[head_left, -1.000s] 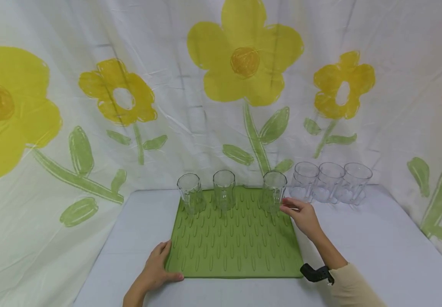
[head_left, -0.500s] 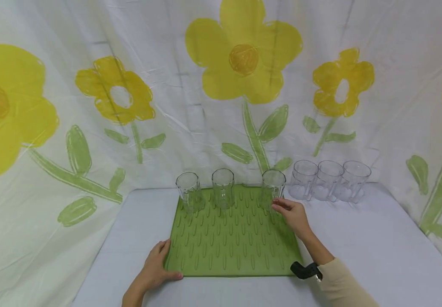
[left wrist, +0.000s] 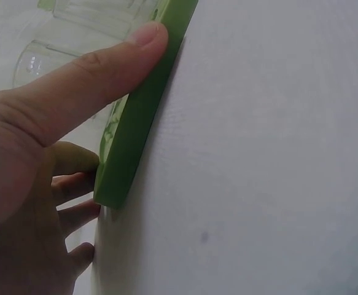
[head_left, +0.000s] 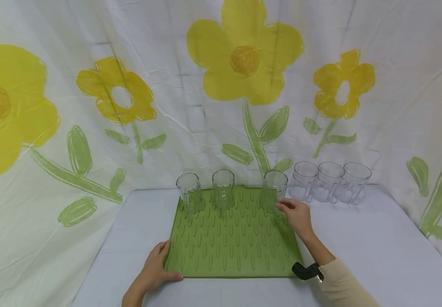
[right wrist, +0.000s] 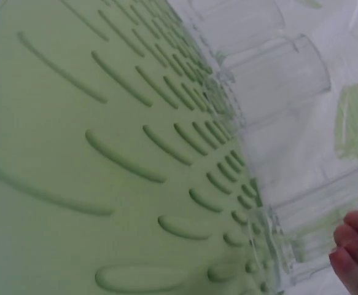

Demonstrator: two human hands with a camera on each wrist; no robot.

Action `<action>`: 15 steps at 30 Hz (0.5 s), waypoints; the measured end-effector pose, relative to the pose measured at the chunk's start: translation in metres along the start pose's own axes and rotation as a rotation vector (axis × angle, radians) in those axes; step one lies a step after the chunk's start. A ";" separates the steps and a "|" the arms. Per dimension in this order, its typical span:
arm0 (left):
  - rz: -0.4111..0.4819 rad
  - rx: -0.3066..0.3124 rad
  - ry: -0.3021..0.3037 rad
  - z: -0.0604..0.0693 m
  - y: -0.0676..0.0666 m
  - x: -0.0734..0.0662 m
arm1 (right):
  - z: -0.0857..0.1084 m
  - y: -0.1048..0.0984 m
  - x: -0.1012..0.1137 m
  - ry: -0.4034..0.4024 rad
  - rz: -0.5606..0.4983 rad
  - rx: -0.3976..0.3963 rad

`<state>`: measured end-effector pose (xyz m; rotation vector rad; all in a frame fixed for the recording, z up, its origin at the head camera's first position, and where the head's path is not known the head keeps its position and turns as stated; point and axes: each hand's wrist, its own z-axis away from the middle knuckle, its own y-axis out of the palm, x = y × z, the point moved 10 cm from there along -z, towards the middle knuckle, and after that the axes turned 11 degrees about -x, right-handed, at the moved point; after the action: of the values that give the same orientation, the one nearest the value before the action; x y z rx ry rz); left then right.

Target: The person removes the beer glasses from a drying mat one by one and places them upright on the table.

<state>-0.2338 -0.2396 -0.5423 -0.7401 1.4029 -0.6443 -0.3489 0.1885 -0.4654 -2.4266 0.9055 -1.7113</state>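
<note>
My left hand (head_left: 152,269) rests at the front left corner of a green ridged mat (head_left: 232,247). Its thumb (left wrist: 99,77) lies straight along the front edge, while the fingers (left wrist: 74,215) touch the left side. At the mat's back right, my right hand (head_left: 297,215) pinches a clear glass mug (head_left: 274,187) low on its near side. The mug stands upright; the handle is largely hidden by the curled fingers (right wrist: 350,252). Two more clear mugs stand upright along the mat's back edge: one at the left corner (head_left: 189,189) and another nearer the middle (head_left: 223,187).
Right of the mat, three clear mugs stand close together on the white table: a left one (head_left: 302,179), a middle one (head_left: 327,181) and a right one (head_left: 355,181). A white curtain (head_left: 175,85) with yellow flowers hangs right behind the table.
My right hand first came leftward onto the near side of the right mug, then shifted slightly back to the right. The left hand stays at the mat's corner.
</note>
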 end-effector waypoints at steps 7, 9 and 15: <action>-0.019 -0.008 0.020 0.002 -0.003 -0.004 | 0.003 -0.020 0.013 -0.173 0.133 -0.164; -0.023 -0.008 0.025 0.002 -0.004 -0.005 | 0.004 -0.023 0.016 -0.205 0.146 -0.197; -0.019 -0.005 0.034 0.002 -0.003 -0.006 | 0.007 -0.029 0.017 -0.240 0.184 -0.276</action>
<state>-0.2319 -0.2366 -0.5367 -0.7502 1.4303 -0.6706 -0.3263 0.2026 -0.4430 -2.5406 1.3558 -1.2752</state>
